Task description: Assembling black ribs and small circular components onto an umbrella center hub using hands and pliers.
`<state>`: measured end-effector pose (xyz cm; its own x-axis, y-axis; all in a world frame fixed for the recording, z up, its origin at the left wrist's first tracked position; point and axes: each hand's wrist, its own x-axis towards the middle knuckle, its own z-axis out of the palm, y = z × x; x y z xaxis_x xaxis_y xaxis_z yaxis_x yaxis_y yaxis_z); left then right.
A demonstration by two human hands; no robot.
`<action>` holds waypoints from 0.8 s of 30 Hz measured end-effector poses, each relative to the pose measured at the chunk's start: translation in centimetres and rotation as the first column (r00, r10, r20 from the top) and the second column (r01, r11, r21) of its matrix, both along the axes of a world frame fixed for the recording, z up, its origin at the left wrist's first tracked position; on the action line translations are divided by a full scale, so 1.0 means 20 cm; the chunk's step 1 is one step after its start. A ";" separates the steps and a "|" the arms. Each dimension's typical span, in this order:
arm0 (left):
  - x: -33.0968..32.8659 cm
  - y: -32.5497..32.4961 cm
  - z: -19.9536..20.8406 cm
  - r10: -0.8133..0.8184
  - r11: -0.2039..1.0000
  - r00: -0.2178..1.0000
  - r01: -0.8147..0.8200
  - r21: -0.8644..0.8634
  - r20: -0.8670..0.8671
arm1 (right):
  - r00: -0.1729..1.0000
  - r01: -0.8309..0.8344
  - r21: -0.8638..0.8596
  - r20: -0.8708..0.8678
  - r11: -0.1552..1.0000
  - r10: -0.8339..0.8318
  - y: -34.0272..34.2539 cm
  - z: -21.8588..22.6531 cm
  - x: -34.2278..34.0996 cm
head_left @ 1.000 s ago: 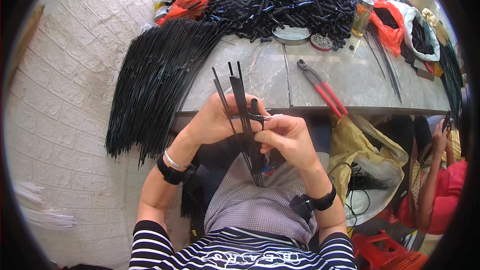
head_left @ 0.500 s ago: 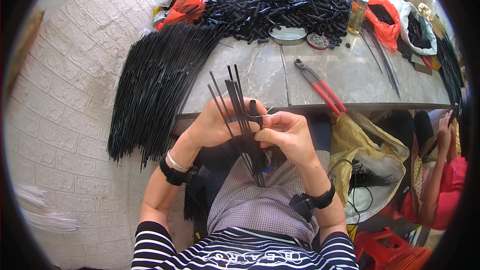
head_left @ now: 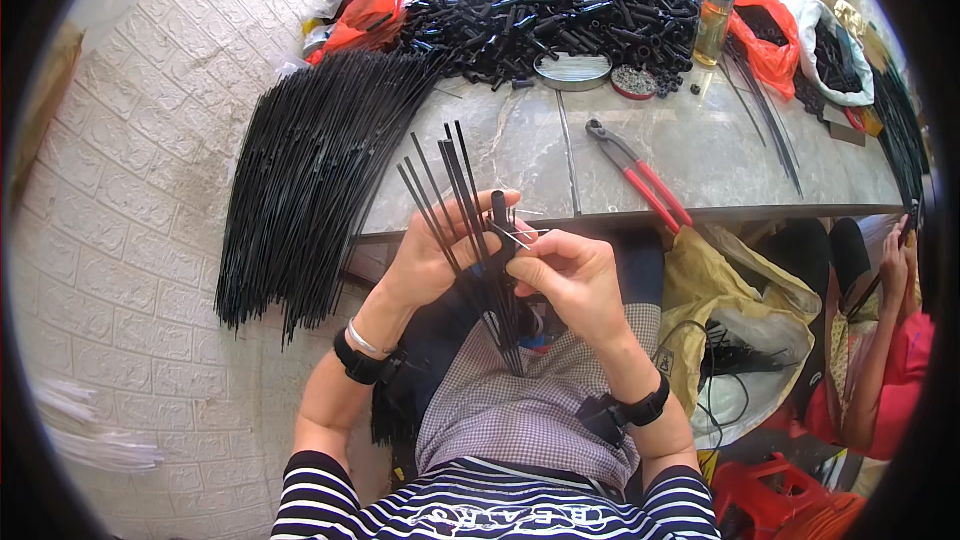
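Note:
In front of my lap, my left hand (head_left: 425, 260) is closed around a small bunch of thin black rods (head_left: 507, 325), which fan out upward and narrow downward. A short black tube (head_left: 499, 205) stands among them, steadied by the left fingertips. Thin silvery wires or pins (head_left: 516, 235) stick out around the tube between the two hands. My right hand (head_left: 575, 275) is closed in a pinch at the tube's right side, thumb and forefinger at its lower part. What exactly the right fingertips grip is partly hidden.
A large bundle of black rods (head_left: 310, 180) hangs over the table's left edge. Behind lie heaped black tubes (head_left: 560, 10), a round tin of pins (head_left: 573, 71) and red-handled pliers (head_left: 640, 175). A yellowish sack (head_left: 690, 285) and another person's hand (head_left: 893, 260) are at the right.
The bunch and tube have shifted slightly left and tilted. My left fingers have opened out a little behind the rods. More silvery wire ends now show beside the tube.

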<state>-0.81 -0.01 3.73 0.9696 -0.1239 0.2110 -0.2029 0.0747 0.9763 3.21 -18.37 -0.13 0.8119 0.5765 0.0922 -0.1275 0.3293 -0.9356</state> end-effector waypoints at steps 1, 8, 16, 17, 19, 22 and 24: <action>0.00 0.00 0.00 -0.015 1.000 1.000 0.015 -0.015 0.000 | 1.000 0.001 -0.001 0.000 1.000 -0.001 0.01 -0.01 0.00; 0.00 0.02 -0.05 -0.011 0.996 1.000 0.014 -0.084 0.025 | 0.958 0.229 -0.003 0.176 0.973 -0.225 0.07 0.01 -0.08; 0.01 0.01 -0.08 0.069 0.995 0.995 -0.063 -0.076 0.072 | 0.811 0.418 0.032 0.436 0.908 -0.389 0.11 0.00 -0.09; 0.00 0.01 -0.08 0.077 0.994 0.995 -0.072 -0.086 0.060 | 0.806 0.417 0.020 0.453 0.909 -0.380 0.10 0.01 -0.09; 0.00 0.01 -0.07 0.076 0.993 0.995 -0.070 -0.100 0.062 | 0.781 0.428 0.020 0.495 0.904 -0.381 0.11 0.02 -0.09; 0.01 0.01 -0.08 0.086 0.991 0.995 -0.079 -0.113 0.057 | 0.794 0.384 0.005 0.509 0.923 -0.333 0.11 0.01 -0.07; 0.01 0.01 -0.09 0.097 0.990 0.994 -0.091 -0.111 0.050 | 0.831 0.327 -0.010 0.479 0.945 -0.282 0.11 0.00 -0.05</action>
<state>-0.71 0.25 1.89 0.9623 -0.0067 0.2719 -0.2675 0.1574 0.9506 2.19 -16.24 -0.05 0.8217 0.3308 0.4641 0.4227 0.1925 -0.8856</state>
